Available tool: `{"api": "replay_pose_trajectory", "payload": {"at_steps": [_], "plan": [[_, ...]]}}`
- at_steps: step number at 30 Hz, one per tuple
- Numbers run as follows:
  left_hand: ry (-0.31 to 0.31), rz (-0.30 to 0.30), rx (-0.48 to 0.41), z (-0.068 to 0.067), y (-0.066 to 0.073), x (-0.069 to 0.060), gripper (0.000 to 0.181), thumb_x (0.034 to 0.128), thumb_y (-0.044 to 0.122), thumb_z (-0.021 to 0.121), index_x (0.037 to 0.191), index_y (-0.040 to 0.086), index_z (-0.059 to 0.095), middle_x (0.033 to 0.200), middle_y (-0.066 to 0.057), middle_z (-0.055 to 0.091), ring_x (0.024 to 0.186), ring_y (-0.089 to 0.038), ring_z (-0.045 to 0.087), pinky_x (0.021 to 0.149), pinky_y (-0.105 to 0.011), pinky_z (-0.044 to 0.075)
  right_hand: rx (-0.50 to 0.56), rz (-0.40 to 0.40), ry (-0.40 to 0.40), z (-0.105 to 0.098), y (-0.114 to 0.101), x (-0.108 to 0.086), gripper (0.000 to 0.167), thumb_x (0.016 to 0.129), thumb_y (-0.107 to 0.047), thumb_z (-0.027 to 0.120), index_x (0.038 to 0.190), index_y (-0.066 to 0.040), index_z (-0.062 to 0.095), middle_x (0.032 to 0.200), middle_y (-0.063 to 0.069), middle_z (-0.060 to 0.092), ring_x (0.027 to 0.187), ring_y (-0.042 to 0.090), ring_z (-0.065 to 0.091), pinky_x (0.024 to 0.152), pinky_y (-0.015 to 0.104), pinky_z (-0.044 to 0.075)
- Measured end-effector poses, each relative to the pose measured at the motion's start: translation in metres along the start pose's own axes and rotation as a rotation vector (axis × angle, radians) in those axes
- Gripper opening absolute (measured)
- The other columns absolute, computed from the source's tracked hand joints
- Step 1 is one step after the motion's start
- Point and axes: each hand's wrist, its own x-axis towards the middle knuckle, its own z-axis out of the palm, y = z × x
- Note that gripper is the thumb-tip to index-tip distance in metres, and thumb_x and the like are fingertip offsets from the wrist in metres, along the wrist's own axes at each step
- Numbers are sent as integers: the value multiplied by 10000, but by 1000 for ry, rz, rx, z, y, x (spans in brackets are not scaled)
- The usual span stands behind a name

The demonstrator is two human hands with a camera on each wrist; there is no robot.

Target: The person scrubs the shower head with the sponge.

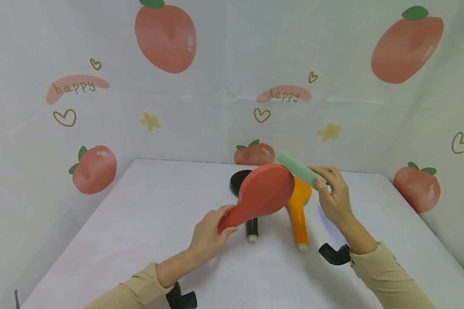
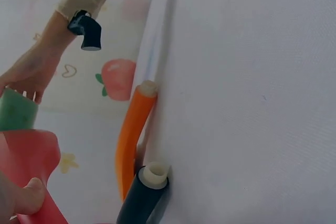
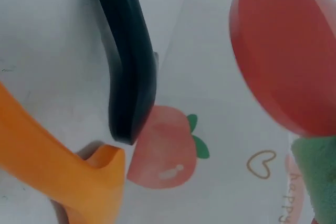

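Observation:
My left hand point(image 1: 210, 231) grips the handle of a red handheld shower head point(image 1: 267, 189), raised above the table with its smooth, rounded side showing. In my right hand point(image 1: 334, 195) a pale green sponge point(image 1: 297, 168) is pinched between thumb and fingers. The sponge lies against the red head's upper right edge, and the right wrist view shows the sponge point(image 3: 317, 177) meeting that rim. Behind the red one, a black shower head point(image 1: 252, 229) is partly hidden. An orange shower head point(image 1: 298, 219) lies to its right. Both have whitish handle ends.
The white tabletop point(image 1: 139, 223) runs back to a pale curtain point(image 1: 209, 128) printed with fruit, hearts and flowers. Black wrist mounts point(image 1: 334, 254) stick out below both sleeves.

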Motion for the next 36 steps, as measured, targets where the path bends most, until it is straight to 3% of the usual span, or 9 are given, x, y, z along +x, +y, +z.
{"api": "replay_pose_trajectory", "payload": {"at_steps": [3, 11, 18, 21, 23, 28, 31, 36], "plan": [[1, 3, 12, 0, 1, 1, 486, 743, 141, 773, 1191, 103, 589, 1028, -23, 673, 873, -144, 592, 713, -285, 522, 16, -20, -7, 3, -4, 2, 277, 849, -22, 480, 1065, 17, 648, 1021, -187, 492, 918, -26, 432, 721, 203, 290], [-6, -2, 49, 1, 4, 0, 479, 747, 147, 771, 1192, 123, 597, 1049, -20, 673, 905, -159, 594, 746, -330, 539, 6, -150, -47, 7, -18, 5, 318, 777, -12, 512, 1058, 6, 659, 1051, 215, 528, 1018, 0, 428, 794, 193, 343], [20, -11, 78, 0, 2, 1, 477, 741, 154, 777, 1189, 136, 614, 1031, -18, 684, 898, -158, 599, 738, -333, 539, -60, -88, -12, 5, -19, 3, 286, 762, -31, 563, 1021, -4, 682, 1027, 223, 510, 970, -2, 381, 715, 211, 307], [35, 1, 83, 0, 3, 1, 478, 735, 147, 780, 1186, 131, 623, 1022, -18, 690, 890, -159, 601, 730, -329, 539, -56, -152, -12, 9, -22, 2, 286, 761, -78, 591, 1025, -28, 688, 1038, 213, 514, 958, 61, 375, 716, 223, 281], [38, 11, 85, 0, 3, 2, 477, 731, 143, 782, 1182, 126, 629, 1014, -18, 692, 881, -160, 601, 720, -323, 540, -63, -228, -21, 13, -25, 1, 271, 815, -193, 595, 1014, -35, 691, 1036, 200, 524, 944, 132, 386, 727, 226, 263], [17, 13, 94, 0, 3, 0, 471, 733, 143, 779, 1182, 124, 634, 1002, -18, 695, 875, -162, 598, 707, -310, 541, -124, -396, -55, 22, -35, -2, 452, 901, -451, 502, 985, -56, 705, 1008, 174, 548, 904, 296, 411, 759, 315, 276], [13, 9, 107, 0, 2, -1, 471, 735, 151, 778, 1184, 137, 635, 991, -13, 694, 877, -154, 596, 707, -308, 542, -152, -414, -45, 22, -37, -2, 453, 908, -448, 483, 967, -61, 710, 989, 169, 559, 877, 311, 414, 766, 395, 271], [37, 23, 132, 1, 1, 0, 471, 721, 148, 787, 1171, 144, 647, 968, -3, 699, 864, -144, 598, 696, -301, 538, -197, -359, 2, 17, -38, 0, 420, 879, -394, 494, 942, -40, 713, 960, 190, 558, 857, 332, 403, 754, 434, 256]]}}
